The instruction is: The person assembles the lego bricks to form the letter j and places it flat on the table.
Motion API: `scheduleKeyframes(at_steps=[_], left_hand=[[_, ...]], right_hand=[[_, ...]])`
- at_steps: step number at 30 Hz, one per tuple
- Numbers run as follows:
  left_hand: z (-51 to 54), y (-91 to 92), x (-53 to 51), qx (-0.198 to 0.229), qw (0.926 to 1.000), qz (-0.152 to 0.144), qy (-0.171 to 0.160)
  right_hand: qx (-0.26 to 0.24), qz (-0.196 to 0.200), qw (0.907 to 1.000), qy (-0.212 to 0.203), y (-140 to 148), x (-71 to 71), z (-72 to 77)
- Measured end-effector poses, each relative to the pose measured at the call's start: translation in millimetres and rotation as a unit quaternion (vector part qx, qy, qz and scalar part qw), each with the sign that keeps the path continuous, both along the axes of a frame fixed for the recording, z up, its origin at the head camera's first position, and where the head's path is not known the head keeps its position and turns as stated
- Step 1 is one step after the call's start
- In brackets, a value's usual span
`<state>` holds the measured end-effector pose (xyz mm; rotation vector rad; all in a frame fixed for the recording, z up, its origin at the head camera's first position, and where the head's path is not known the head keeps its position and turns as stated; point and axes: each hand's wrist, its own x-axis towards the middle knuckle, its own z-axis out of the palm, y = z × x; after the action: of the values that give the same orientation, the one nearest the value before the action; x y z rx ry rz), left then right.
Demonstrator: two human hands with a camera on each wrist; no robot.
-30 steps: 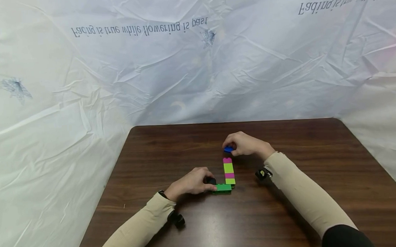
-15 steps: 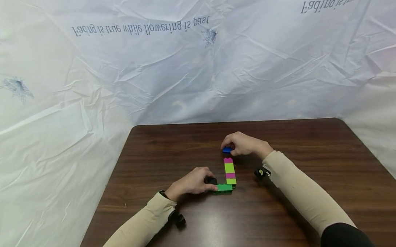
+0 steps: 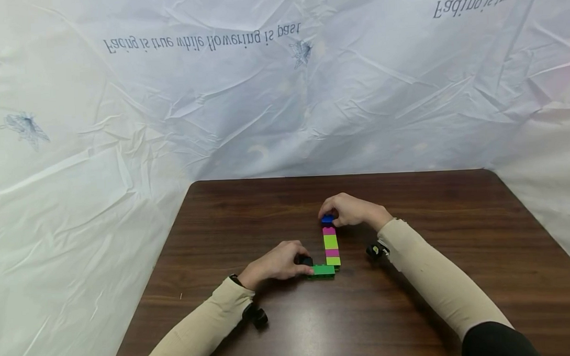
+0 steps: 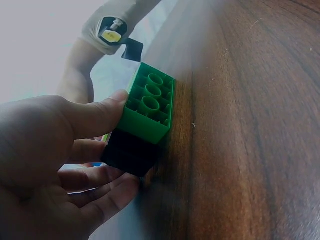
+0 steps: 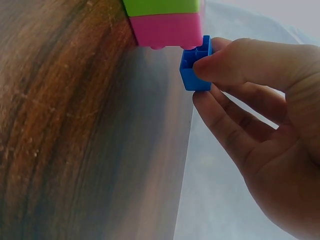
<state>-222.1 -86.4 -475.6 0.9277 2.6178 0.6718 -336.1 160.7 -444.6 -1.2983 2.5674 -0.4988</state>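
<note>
Lying along the brown table is a joined row of toy building bricks, lime [image 3: 331,242] and pink [image 3: 329,231] by turns. Across its near end sits a green brick [image 3: 323,271], whose hollow underside shows in the left wrist view. My left hand [image 3: 279,262] holds this green brick and a black brick [image 4: 129,152] beside it, with the thumb on the green one. At the row's far end my right hand [image 3: 351,209] pinches a blue brick [image 5: 196,65] between thumb and fingers. Its hollow side faces the studs of the end pink brick; whether they touch I cannot tell.
The wooden table [image 3: 248,210] has rounded far corners. A pale, creased sheet [image 3: 264,121] with printed writing hangs behind it and down the left side. Black camera mounts sit on both wrists, the right one [image 3: 376,251] beside the row.
My right hand has brought the blue brick a little nearer, closing most of the gap to the pink end of the row. The left hand keeps its place on the green and black bricks.
</note>
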Motion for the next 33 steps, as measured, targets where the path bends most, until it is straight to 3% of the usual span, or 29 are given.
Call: scheduleKeyframes(at_steps=[33], left_hand=[[2.5, -0.2, 1.5, -0.004, 1.0, -0.003, -0.001]], right_hand=[[0.014, 0.011, 0.9998, -0.012, -0.2, -1.7, -15.2]])
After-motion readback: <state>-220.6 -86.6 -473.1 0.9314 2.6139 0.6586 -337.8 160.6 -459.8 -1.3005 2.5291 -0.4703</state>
